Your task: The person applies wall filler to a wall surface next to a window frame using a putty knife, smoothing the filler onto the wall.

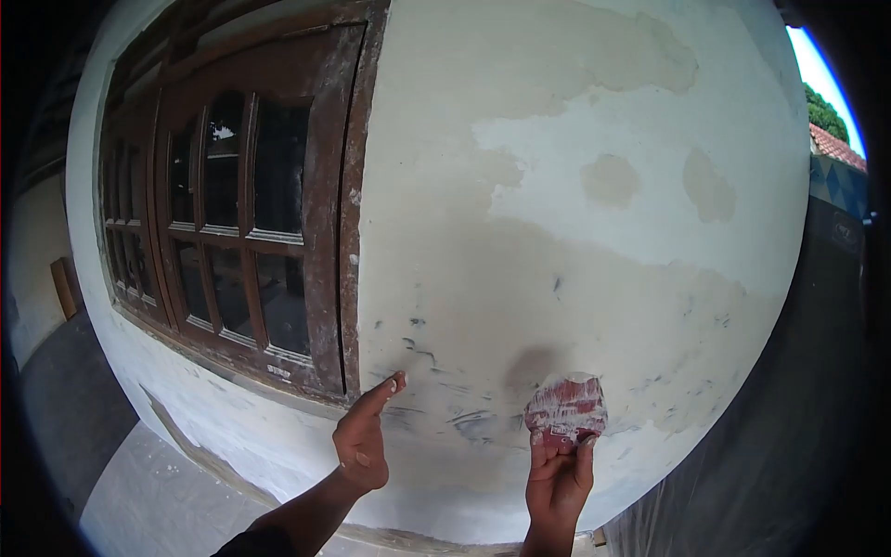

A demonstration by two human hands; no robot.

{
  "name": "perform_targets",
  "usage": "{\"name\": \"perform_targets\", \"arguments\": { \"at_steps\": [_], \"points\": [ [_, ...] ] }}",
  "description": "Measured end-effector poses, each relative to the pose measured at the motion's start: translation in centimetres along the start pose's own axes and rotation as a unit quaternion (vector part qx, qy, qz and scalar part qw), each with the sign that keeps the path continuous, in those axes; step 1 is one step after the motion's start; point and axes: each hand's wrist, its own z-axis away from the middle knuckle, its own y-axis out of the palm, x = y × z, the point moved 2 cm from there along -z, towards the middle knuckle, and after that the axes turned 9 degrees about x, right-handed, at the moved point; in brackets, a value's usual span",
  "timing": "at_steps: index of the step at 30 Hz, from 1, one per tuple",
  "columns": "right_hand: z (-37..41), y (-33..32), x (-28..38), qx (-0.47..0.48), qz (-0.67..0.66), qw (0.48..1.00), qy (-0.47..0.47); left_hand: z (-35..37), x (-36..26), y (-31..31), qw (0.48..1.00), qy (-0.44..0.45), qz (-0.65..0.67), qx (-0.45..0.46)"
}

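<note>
My right hand [559,478] grips a flat red putty scraper [564,408] by its lower edge, thumb on the near side. White putty is smeared in streaks across the scraper's face, with a thicker rim along its top. Behind it, its shadow falls on the wall [436,269], which is patched in cream and white with dark scuff marks at this height. To the left, my left hand [364,438] is held up with fingers stretched out, near the lower right corner of the window frame. Whitish residue marks its fingertips and the heel of the palm.
A brown wooden window [241,195] with several glass panes fills the wall's left part, its frame spotted white. Grey floor [167,497] lies below on the left. A dark sheet-like surface [798,371] runs down the right side. A tiled roof [838,147] shows beyond.
</note>
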Motion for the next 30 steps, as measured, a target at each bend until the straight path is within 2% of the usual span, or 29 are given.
{"name": "perform_targets", "arguments": {
  "at_steps": [2, 5, 6, 9, 12, 13, 14, 15, 16, 18, 19, 21, 23, 25, 30],
  "points": [
    [-1.8, 2.8, -1.8, 0.020, 0.010, 1.000, -0.007, -3.7, -0.2, -3.6, 0.998, 0.057, -0.035, 0.020],
    [-4.4, 6.0, -3.6, 0.017, 0.022, 0.999, -0.030, -10.3, -0.4, -7.6, 0.992, 0.087, -0.087, 0.005],
    [-5.1, 6.7, -3.8, 0.043, 0.052, 0.997, -0.040, -12.7, -0.5, -8.4, 0.988, 0.099, -0.117, -0.005],
    [-7.4, 9.1, -3.8, 0.097, 0.120, 0.984, -0.092, -18.8, -0.5, -9.3, 0.983, 0.159, -0.089, 0.012],
    [-10.0, 12.0, -2.9, 0.166, 0.360, 0.892, -0.218, -23.2, 0.4, -9.3, 0.969, 0.208, -0.128, 0.021],
    [-11.2, 12.6, -2.8, 0.167, 0.361, 0.890, -0.224, -24.0, 0.8, -9.3, 0.969, 0.213, -0.125, 0.023],
    [-12.2, 13.2, -2.7, 0.198, 0.501, 0.787, -0.301, -24.6, 1.2, -9.3, 0.971, 0.205, -0.119, 0.031],
    [-12.9, 13.9, -2.7, 0.221, 0.623, 0.655, -0.366, -25.1, 1.5, -9.2, 0.973, 0.197, -0.113, 0.038],
    [-13.7, 14.5, -2.5, 0.222, 0.622, 0.654, -0.369, -25.2, 1.7, -9.1, 0.972, 0.200, -0.112, 0.039],
    [-14.8, 15.9, -2.7, 0.228, 0.762, 0.442, -0.414, -25.2, 2.1, -9.1, 0.972, 0.206, -0.112, 0.036],
    [-15.5, 16.0, -2.6, 0.229, 0.760, 0.442, -0.417, -25.2, 2.3, -9.0, 0.971, 0.209, -0.112, 0.034],
    [-17.1, 15.9, -2.6, 0.250, 0.799, 0.353, -0.417, -25.2, 2.6, -8.9, 0.969, 0.216, -0.112, 0.031],
    [-18.6, 16.0, -2.2, 0.258, 0.806, 0.331, -0.418, -25.2, 3.0, -8.8, 0.969, 0.219, -0.109, 0.027],
    [-19.7, 16.4, -2.0, 0.282, 0.810, 0.275, -0.435, -25.0, 3.3, -8.8, 0.969, 0.221, -0.108, 0.021],
    [-21.0, 16.9, -1.4, 0.317, 0.810, 0.225, -0.438, -24.7, 3.9, -8.6, 0.968, 0.227, -0.103, 0.008]
  ]
}}
